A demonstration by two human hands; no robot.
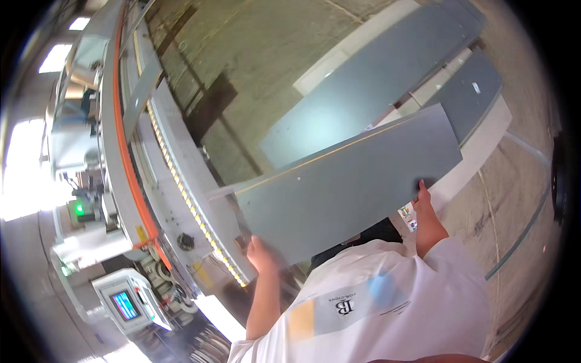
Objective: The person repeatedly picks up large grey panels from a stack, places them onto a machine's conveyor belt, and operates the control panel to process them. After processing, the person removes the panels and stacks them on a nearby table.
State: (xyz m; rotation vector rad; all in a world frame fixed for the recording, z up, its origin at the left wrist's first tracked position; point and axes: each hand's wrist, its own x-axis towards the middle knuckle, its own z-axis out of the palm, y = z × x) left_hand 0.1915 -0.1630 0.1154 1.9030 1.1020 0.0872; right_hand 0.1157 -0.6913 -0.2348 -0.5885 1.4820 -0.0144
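Grey panel [351, 181] stretched between left grip [259, 255] and right grip [422, 195].
Both pinched its edges, fingers probably curled beneath.

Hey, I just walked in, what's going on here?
A person is holding a grey panel by its near side, the left grip beside the long machine, the right grip toward the other end. I can't tell whether it touches the machine. More panels lie beyond.
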